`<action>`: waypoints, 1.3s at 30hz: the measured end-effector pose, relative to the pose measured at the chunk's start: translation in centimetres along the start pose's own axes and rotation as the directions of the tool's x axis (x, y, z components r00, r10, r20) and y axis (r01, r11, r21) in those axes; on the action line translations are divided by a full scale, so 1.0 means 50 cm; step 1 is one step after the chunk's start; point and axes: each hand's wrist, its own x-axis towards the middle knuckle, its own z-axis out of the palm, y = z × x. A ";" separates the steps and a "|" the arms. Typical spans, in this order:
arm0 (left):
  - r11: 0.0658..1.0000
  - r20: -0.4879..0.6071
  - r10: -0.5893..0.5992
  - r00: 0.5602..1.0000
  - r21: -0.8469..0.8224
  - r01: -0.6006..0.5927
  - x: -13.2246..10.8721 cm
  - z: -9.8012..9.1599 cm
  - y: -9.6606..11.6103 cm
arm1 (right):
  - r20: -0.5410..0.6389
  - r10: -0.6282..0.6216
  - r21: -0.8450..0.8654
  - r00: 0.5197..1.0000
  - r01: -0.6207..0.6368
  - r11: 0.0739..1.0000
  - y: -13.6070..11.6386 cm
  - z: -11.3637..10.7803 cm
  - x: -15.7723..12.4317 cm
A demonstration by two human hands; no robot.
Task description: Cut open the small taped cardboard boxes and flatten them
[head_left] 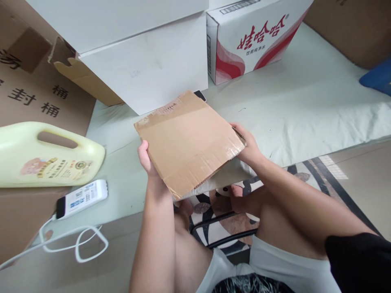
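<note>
Between my two hands is a flattened brown cardboard box [189, 140], tilted over the near edge of the cloth-covered surface. Clear tape shines on its right corner, and a torn printed label shows along its far edge. My left hand [148, 160] grips its left edge, thumb on top and the other fingers hidden underneath. On the right side, my right hand [247, 142] is closed round the corner, where the folded layers show. A dark phone-like object [200, 95] peeks out behind the cardboard's far corner.
White boxes [152, 65] stand at the back, beside a red-and-white water carton [253, 40]. At left lie a pale yellow detergent jug [51, 154] and a white power strip [84, 198] with a looping cable [76, 244]. Large brown cartons [39, 81] stand behind them. A blue object [377, 77] sits far right.
</note>
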 end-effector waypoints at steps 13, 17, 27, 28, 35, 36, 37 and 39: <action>0.999 -0.029 0.023 0.999 0.039 -0.021 0.000 -0.001 -0.003 | 0.001 0.007 -0.010 1.000 -0.007 1.000 -0.001 -0.003 0.001; 0.998 -0.035 0.027 0.999 0.056 -0.025 -0.002 0.002 -0.003 | 0.001 0.005 -0.015 1.000 -0.005 1.000 -0.002 -0.002 0.001; 0.999 -0.022 -0.009 1.000 0.043 0.010 -0.002 0.002 -0.002 | 0.009 0.048 -0.032 0.999 -0.047 0.998 -0.012 -0.002 -0.001; 0.999 -0.028 -0.015 1.000 0.040 0.016 -0.002 0.001 -0.002 | 0.009 0.052 -0.038 0.999 -0.051 0.998 -0.012 -0.002 -0.001; 0.999 0.013 0.003 1.000 0.048 -0.003 0.000 0.001 -0.006 | 0.008 0.058 -0.052 0.998 -0.057 0.997 -0.006 0.000 0.001; 0.999 0.008 0.010 1.000 0.052 -0.011 0.001 0.001 -0.006 | 0.005 0.063 -0.059 0.998 -0.062 0.996 -0.004 0.001 0.002; 0.998 0.003 0.019 1.000 0.053 -0.019 0.002 0.001 -0.007 | 0.001 0.065 -0.065 0.998 -0.064 0.996 -0.004 0.001 0.002; 0.998 0.005 0.040 0.999 0.043 -0.040 0.003 0.000 -0.008 | -0.005 0.061 -0.072 0.998 -0.061 0.996 -0.003 0.001 0.002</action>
